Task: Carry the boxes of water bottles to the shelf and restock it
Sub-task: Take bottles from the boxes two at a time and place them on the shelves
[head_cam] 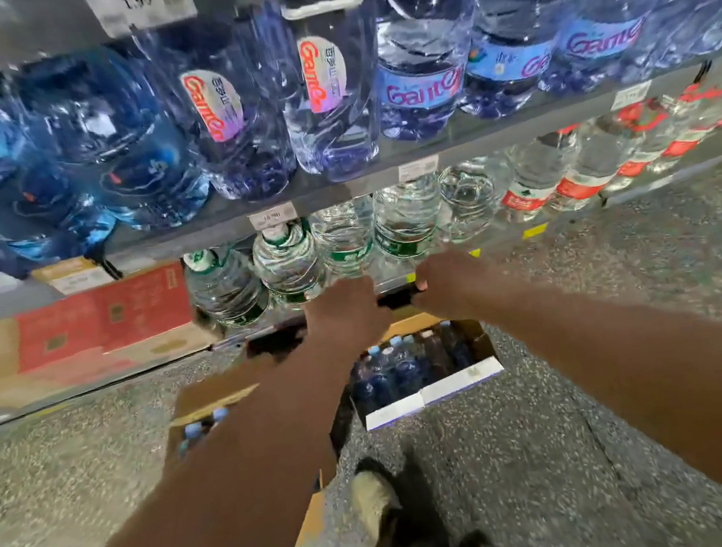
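Reaching forward from the viewpoint, both bare arms extend to the front edge of the lowest grey metal shelf (397,284), taken as the landmark throughout. Left hand (346,316): back of the hand toward the camera, set at the shelf edge just below the clear green-labelled water bottles (289,264) standing on that shelf; its fingers are hidden behind the hand, so whether they are apart or closed cannot be told. Right hand (443,283): just right of the left hand, fingers curled over the shelf lip, apparently gripping the edge rather than any bottle. Below and in front of the shelf, on the speckled grey floor (596,403), stands an open brown cardboard box with a white front panel (435,394), holding dark blue bottles with pale caps (403,366). A second open cardboard box (210,398) lies left of it, mostly covered by the left forearm. Left of the green-labelled bottles on the shelf sits a red and brown carton (99,321); to their right, clear red-labelled bottles (576,180). On the tier above stand large blue-tinted bottles marked "Ganten" (326,89). A beige shoe (372,496) rests on the floor below the boxes.
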Demonstrator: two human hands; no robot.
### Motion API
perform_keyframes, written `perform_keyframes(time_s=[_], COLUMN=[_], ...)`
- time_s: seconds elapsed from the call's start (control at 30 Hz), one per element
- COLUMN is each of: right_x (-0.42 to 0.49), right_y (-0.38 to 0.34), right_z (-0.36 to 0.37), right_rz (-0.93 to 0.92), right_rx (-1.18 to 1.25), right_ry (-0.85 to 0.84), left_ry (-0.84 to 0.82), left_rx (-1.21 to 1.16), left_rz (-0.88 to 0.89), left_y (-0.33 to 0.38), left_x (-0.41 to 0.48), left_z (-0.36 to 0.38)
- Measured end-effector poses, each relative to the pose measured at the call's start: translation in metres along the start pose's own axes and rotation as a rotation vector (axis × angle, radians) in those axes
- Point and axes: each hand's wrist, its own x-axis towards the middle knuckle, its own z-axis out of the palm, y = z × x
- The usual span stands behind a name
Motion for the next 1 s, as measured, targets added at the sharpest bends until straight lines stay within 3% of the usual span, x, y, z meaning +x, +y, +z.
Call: perform_keyframes(time_s=[0.33, 0.63, 0.77, 0.93, 1.0], right_x=[0.123, 0.259, 0.287, 0.289, 0.290], right_y=[0.065, 0.120, 0.123, 0.125, 0.128], right_z=[0.177, 0.370, 0.424, 0.454, 0.457], right_rz=[0.162, 0.221, 0.160, 0.140, 0.211], right_rx=[0.187, 0.306, 0.322, 0.264, 0.362], right_ry=[-0.195, -0.301, -0.465, -0.412, -0.438], left_ry=[-0.121, -0.226, -0.319, -0.300, -0.316], left_rx=[-0.254, -0.713, -0.819, -0.710, -0.680], left_rz=[-0.174, -0.599, -0.729, -0.778, -0.769], left_y=[-0.027, -0.061, -0.062, -0.068, -0.064], left_x=[0.126, 0.229, 0.248, 0.263, 0.263], left_z=[0.202, 0.405, 0.451, 0.468, 0.470])
